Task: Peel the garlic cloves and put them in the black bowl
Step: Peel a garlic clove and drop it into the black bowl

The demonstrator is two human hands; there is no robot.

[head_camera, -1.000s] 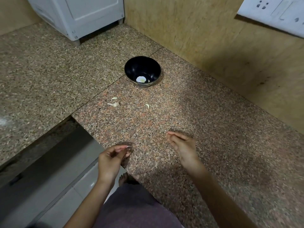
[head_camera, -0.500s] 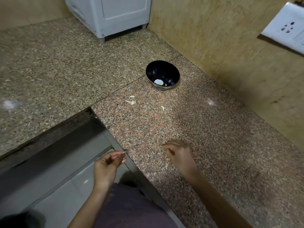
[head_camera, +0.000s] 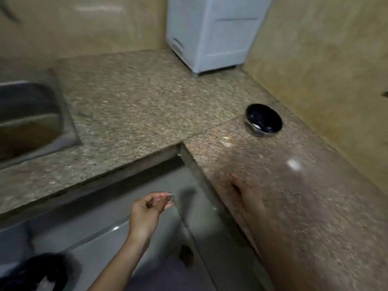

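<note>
The black bowl [head_camera: 263,122] stands on the reddish granite counter [head_camera: 304,206] near the wall, with a pale peeled clove [head_camera: 256,126] inside. Small pale garlic bits [head_camera: 227,143] lie on the counter just in front of the bowl. My left hand [head_camera: 147,211] hangs off the counter's edge, over the floor, and pinches a thin scrap of garlic skin [head_camera: 170,195] between thumb and fingers. My right hand [head_camera: 247,194] rests on the counter near its front edge with the fingers stretched out; it is blurred and holds nothing I can see.
A steel sink [head_camera: 31,120] is set into the counter at far left. A white plastic cabinet [head_camera: 212,32] stands in the back corner. A dark bag or bin [head_camera: 35,271] lies on the floor at lower left. Tan walls run behind and to the right.
The view has swung left, bringing the sink in and sending the bowl to the right. My left hand with the skin moved off the counter, out over the floor. My right hand stays on the counter.
</note>
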